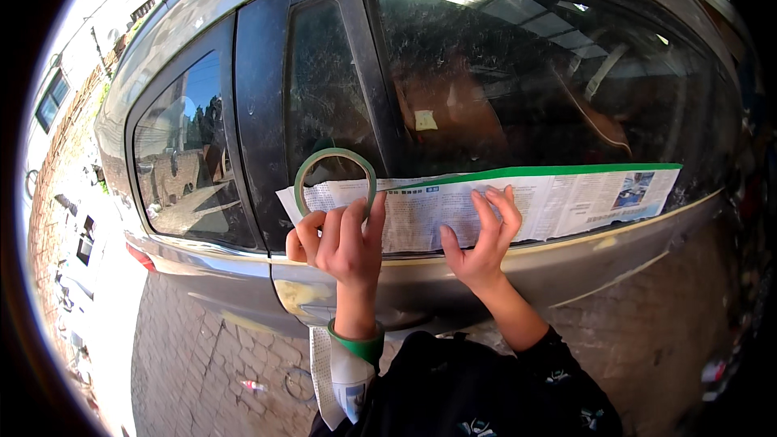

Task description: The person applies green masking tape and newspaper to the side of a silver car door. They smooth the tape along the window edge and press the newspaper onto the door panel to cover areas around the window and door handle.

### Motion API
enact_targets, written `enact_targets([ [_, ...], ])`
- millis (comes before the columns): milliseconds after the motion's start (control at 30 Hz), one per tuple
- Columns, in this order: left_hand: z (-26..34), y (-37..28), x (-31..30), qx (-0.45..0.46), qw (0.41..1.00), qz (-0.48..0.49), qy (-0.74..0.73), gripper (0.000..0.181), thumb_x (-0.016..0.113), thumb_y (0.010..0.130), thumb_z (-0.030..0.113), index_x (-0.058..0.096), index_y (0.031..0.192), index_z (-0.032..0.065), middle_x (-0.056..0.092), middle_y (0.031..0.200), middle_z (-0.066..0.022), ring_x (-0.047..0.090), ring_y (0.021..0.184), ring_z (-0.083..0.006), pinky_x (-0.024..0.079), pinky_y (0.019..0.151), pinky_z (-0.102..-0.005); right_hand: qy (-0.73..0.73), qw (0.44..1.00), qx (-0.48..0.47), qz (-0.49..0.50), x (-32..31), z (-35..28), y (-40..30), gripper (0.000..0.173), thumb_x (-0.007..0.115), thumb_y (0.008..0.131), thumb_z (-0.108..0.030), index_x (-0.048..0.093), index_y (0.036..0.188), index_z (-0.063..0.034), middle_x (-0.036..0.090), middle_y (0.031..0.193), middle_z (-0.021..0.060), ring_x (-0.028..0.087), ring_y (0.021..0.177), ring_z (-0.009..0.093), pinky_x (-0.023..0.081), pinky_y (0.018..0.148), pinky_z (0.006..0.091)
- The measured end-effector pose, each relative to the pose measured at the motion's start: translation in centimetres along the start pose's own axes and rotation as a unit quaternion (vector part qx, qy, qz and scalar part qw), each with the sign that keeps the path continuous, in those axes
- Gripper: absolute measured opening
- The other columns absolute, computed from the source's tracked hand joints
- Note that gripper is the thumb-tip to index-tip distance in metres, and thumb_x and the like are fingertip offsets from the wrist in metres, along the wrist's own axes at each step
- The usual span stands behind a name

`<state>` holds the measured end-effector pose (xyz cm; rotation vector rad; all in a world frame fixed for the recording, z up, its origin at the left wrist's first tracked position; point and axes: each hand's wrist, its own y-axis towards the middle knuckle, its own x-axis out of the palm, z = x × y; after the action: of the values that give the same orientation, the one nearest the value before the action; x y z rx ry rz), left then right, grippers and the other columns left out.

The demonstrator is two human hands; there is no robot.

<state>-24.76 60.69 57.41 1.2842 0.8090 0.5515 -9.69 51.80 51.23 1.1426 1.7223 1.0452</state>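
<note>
My left hand (347, 240) holds a roll of green masking tape (335, 150) upright against the lower car window. A strip of green tape (583, 170) runs from the roll's side to the right, along the top edge of a newspaper sheet (534, 206) lying over the bottom of the window glass. Toward the left the strip slants onto the paper. My right hand (485, 230) has its fingers spread on the newspaper and holds nothing. A second green tape roll (358, 346) sits round my left wrist, with more newspaper (340, 376) hanging beside it.
The car's rear side window (188, 158) is at the left, beyond a black door pillar (261, 115). Below the window, the door panel (419, 285) bears yellowish patches. Brick paving (200, 364) lies beneath, with a small bottle (254, 385) and a thin ring (299, 383) on it.
</note>
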Motion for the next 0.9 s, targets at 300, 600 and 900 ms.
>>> enact_targets([
  [300, 0.4, 0.2, 0.2, -0.033, 0.999, -0.017, -0.004, 0.022, 0.088, 0.071, 0.026, 0.068, 0.07, 0.0161, 0.059, 0.063, 0.0071, 0.051, 0.072, -0.0174, 0.031, 0.079, -0.0351, -0.119, 0.982, 0.014, -0.146, 1.4, -1.0, 0.3, 0.083, 0.061, 0.093, -0.046, 0.032, 0.152, 0.0054, 0.03, 0.158, 0.0243, 0.026, 0.148, 0.044, 0.019, 0.116, 0.0571],
  [600, -2.3, 0.8, -1.1, 0.067, 0.996, -0.04, -0.03, 0.035, 0.089, 0.066, 0.037, 0.061, 0.066, 0.0166, 0.053, 0.06, 0.0058, 0.055, 0.067, -0.0139, 0.032, 0.079, -0.0321, -0.108, 0.978, -0.007, -0.18, 3.8, -4.0, 0.8, 0.087, 0.061, 0.093, -0.047, 0.029, 0.153, 0.0069, 0.028, 0.159, 0.0263, 0.026, 0.148, 0.044, 0.019, 0.118, 0.055],
  [900, -11.2, 1.7, -2.8, 0.124, 0.991, -0.033, -0.024, 0.034, 0.086, 0.07, 0.038, 0.058, 0.072, 0.017, 0.052, 0.065, 0.0059, 0.057, 0.071, -0.0119, 0.032, 0.077, -0.0286, -0.154, 0.973, -0.022, -0.172, 4.4, -4.3, 0.6, 0.091, 0.055, 0.095, -0.055, 0.021, 0.155, 0.0056, 0.021, 0.161, 0.0278, 0.019, 0.149, 0.046, 0.016, 0.118, 0.0585],
])
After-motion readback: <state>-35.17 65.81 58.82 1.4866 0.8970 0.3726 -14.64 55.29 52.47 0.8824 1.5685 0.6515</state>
